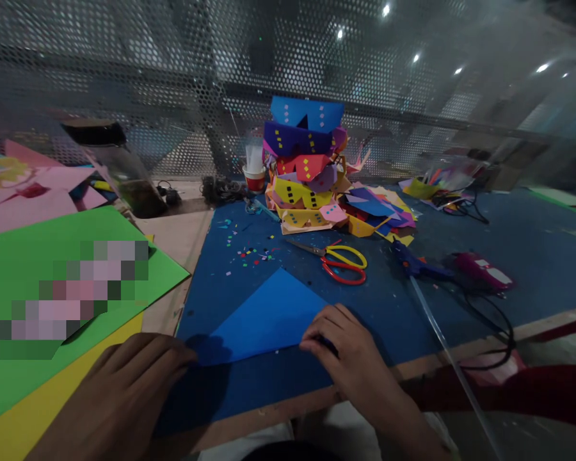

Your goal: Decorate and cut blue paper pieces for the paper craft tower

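A blue sheet of paper (273,317), triangular in outline, lies on the blue tabletop in front of me. My left hand (137,374) has its fingertips closed on the paper's left corner. At the right corner, my right hand (343,349) grips the paper with bent fingers; a small dark patch shows beneath them, and I cannot tell what it is. Just beyond the paper rest scissors (338,261) with one yellow and one red handle, blades pointing left. Small coloured paper bits (256,256) are scattered left of the scissors.
Folded paper masks (304,192) stand stacked at the back beside paper scraps (381,208). To the right are a blue glue gun (417,262) with a long clear stick and a magenta object (482,272). Green paper (139,250) and a tilted jar (137,186) occupy the left.
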A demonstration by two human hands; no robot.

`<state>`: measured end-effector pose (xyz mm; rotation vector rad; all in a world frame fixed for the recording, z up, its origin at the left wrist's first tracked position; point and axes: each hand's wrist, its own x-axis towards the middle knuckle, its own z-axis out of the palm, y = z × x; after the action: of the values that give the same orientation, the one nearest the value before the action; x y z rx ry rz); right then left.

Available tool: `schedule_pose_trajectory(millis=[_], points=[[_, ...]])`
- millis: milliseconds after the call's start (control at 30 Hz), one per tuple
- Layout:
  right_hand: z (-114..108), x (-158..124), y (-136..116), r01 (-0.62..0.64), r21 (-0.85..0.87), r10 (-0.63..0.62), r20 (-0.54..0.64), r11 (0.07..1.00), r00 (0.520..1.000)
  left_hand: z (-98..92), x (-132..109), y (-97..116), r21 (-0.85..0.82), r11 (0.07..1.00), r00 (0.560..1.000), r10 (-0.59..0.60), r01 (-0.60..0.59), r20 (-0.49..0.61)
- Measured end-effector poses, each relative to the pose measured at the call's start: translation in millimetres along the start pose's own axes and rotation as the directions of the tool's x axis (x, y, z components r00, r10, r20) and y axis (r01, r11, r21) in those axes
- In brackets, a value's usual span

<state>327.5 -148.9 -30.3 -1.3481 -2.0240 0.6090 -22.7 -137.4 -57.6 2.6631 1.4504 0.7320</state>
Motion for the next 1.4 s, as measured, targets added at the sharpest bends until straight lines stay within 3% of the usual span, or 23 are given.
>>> schedule_pose_trajectory(millis=[67,167,233,333,500,767,967,1100,1400], points=[[-1,0,-1,-0.002,-0.008,0.002,-0.001,1.0,1.0,1.9,6,12,0.011,0.995,0.995,0.1,-0.1,-0.019],[-1,1,-3,-0.005,-0.015,0.005,-0.003,1.0,1.0,8.3,19,35,-0.059,0.996,0.998,0.061,-0.061,0.0],[-2,2,-3,-0.006,-0.017,0.006,-0.001,1.0,1.0,13.3,29,50,-0.136,0.989,0.997,0.051,-0.058,-0.057],[-2,2,-3,-0.012,-0.028,0.012,0.004,1.0,1.0,20.1,39,61,-0.187,0.981,0.997,0.036,-0.049,-0.068],[-3,4,-9,-0.039,-0.039,0.041,0.034,0.998,0.999,27.7,41,58,-0.205,0.979,0.999,-0.023,0.015,-0.039],[7,12,-13,-0.026,-0.072,0.028,0.035,0.997,0.999,14.2,47,68,-0.169,0.976,0.977,-0.107,0.138,0.183],[7,14,-15,-0.091,-0.094,0.096,0.043,0.991,0.994,9.1,54,75,-0.136,0.977,0.971,-0.138,0.166,0.194],[6,16,-17,-0.1,-0.099,0.106,0.058,0.99,0.993,14.3,56,74,-0.155,0.979,0.977,-0.101,0.131,0.186],[6,19,-22,-0.121,-0.163,0.131,0.055,0.979,0.99,23.6,65,82,-0.166,0.964,0.96,-0.17,0.209,0.225]])
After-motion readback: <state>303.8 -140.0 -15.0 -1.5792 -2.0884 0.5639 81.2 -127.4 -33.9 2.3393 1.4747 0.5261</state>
